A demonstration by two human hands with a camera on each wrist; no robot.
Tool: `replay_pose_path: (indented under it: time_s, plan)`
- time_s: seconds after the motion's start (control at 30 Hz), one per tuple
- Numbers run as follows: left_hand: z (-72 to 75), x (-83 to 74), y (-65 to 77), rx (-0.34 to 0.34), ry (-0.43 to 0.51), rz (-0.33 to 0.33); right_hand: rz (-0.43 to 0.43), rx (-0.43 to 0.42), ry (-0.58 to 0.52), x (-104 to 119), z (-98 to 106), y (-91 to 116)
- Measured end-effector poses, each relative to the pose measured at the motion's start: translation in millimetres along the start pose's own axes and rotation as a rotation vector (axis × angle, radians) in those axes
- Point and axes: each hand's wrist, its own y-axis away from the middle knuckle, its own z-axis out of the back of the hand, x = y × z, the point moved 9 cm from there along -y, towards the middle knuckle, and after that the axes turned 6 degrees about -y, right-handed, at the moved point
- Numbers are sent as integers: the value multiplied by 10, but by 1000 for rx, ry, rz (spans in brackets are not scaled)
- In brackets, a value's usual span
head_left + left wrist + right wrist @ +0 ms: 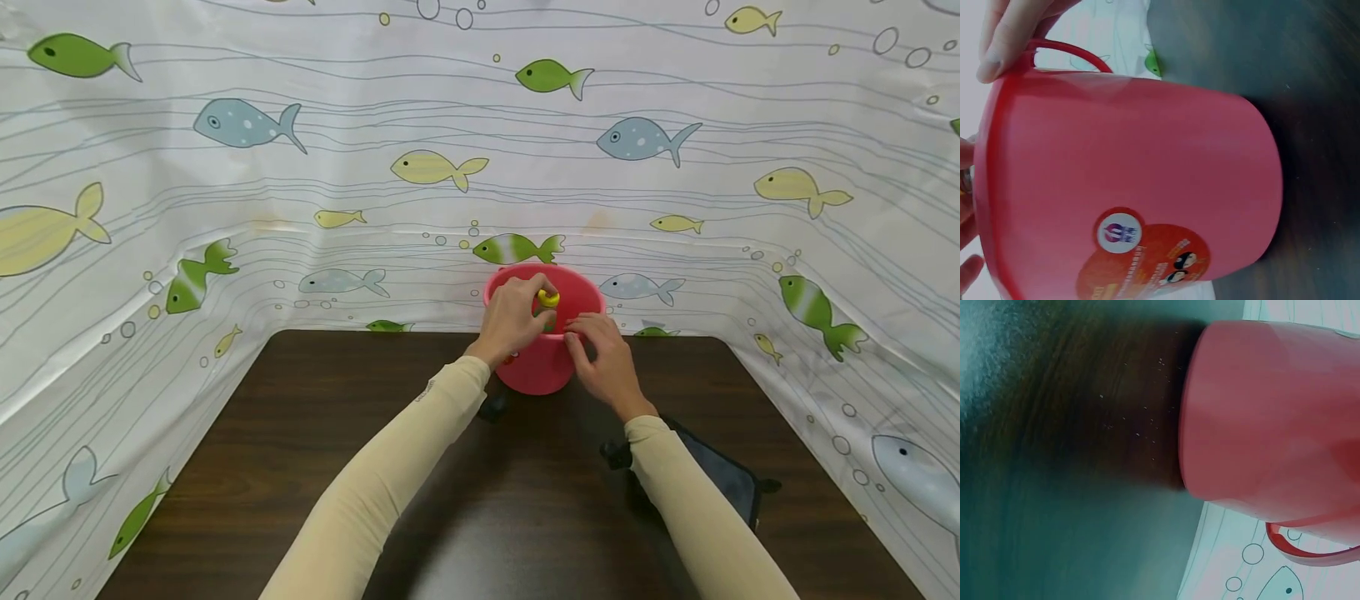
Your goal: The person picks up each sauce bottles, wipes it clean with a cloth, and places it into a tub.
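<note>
A pink bucket stands upright near the table's far edge, with a printed sticker on its side. Over its mouth, my left hand pinches a small thing with a yellow top and a green lower part, whose kind I cannot tell. Part of that thing hides behind the fingers and rim. My right hand grips the bucket's near right rim, thumb outside and fingers over the edge. A curved handle hangs at the bucket's side. The bucket's inner bottom is hidden.
A dark flat device lies on the brown table, partly under the right forearm. White sheeting with printed fish rises behind and along both sides of the table.
</note>
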Motion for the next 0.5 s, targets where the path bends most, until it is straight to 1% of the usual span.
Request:
replay_pose_path:
  time_s: [0.1, 0.3, 0.5]
  plan:
    - [-30, 16, 29, 2, -67, -4, -17, -6, -1, -11, -4, 19]
    - [-82, 94, 84, 21, -115, 36, -37, -35, -19, -49, -25, 52]
    - [-69, 113, 72, 62, -160, 49, -32, -68, -47, -65, -31, 72]
